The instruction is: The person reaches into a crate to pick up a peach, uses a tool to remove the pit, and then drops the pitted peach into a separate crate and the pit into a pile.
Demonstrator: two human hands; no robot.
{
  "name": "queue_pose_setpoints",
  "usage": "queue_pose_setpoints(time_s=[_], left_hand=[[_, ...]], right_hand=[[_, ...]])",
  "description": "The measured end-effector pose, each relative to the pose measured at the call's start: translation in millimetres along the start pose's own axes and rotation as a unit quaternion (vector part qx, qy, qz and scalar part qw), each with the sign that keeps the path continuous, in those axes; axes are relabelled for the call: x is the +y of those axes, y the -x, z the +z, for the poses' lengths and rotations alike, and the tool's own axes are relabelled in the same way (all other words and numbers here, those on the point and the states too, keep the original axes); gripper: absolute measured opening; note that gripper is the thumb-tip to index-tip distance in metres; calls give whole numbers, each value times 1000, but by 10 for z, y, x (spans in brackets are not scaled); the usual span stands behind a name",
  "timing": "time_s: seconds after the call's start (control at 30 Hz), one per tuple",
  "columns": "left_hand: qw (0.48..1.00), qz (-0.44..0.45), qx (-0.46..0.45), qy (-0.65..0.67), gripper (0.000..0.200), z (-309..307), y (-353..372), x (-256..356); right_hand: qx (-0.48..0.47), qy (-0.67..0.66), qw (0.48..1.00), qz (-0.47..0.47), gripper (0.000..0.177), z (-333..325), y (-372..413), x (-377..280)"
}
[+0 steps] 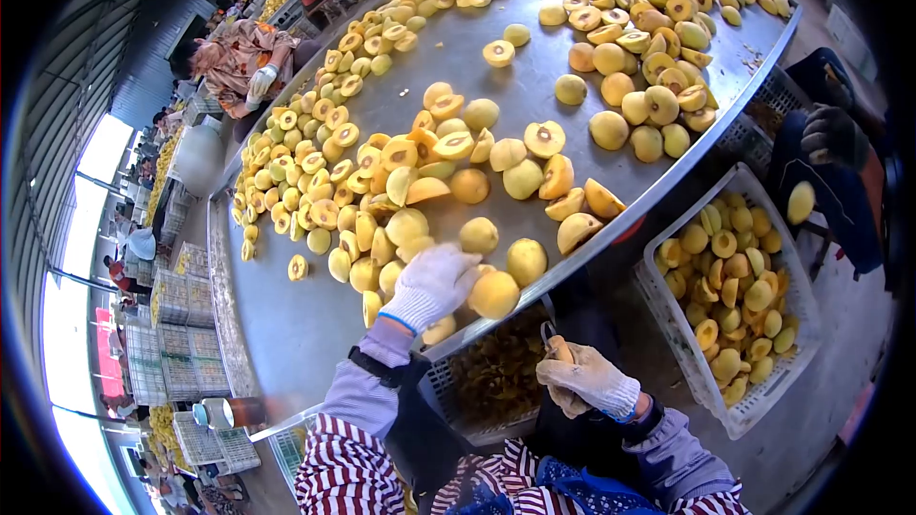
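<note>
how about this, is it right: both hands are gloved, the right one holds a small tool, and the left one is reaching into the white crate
Not quite: the head view shows the left hand at the fruit on the metal table, not in the white crate. The rest stands.

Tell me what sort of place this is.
Probably a fruit-processing shed: halved yellow stone fruit is heaped on a metal table, crates stand stacked, and a gloved worker sits beyond.
</note>
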State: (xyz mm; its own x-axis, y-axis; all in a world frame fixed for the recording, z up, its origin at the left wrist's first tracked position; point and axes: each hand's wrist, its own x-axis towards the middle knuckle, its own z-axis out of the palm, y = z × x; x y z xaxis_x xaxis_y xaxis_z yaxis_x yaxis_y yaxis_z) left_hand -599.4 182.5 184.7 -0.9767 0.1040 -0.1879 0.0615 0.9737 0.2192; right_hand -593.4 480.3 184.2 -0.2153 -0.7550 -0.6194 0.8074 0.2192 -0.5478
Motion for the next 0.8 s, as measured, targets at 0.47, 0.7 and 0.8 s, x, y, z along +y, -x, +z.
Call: queue_pose_setpoints(time_s=[0.47, 0.7, 0.8], left_hand=[[999, 39, -20, -2, 40, 104, -1673, 1308], [998, 40, 41, -8, 49, 130, -978, 765], [999, -10, 52, -11, 39, 156, -580, 700]], right_hand=[[52, 62, 989, -123, 27, 30, 85, 113], [45, 67, 989, -122, 32, 126, 117, 34], [40, 83, 987, -131, 31, 159, 115, 54]])
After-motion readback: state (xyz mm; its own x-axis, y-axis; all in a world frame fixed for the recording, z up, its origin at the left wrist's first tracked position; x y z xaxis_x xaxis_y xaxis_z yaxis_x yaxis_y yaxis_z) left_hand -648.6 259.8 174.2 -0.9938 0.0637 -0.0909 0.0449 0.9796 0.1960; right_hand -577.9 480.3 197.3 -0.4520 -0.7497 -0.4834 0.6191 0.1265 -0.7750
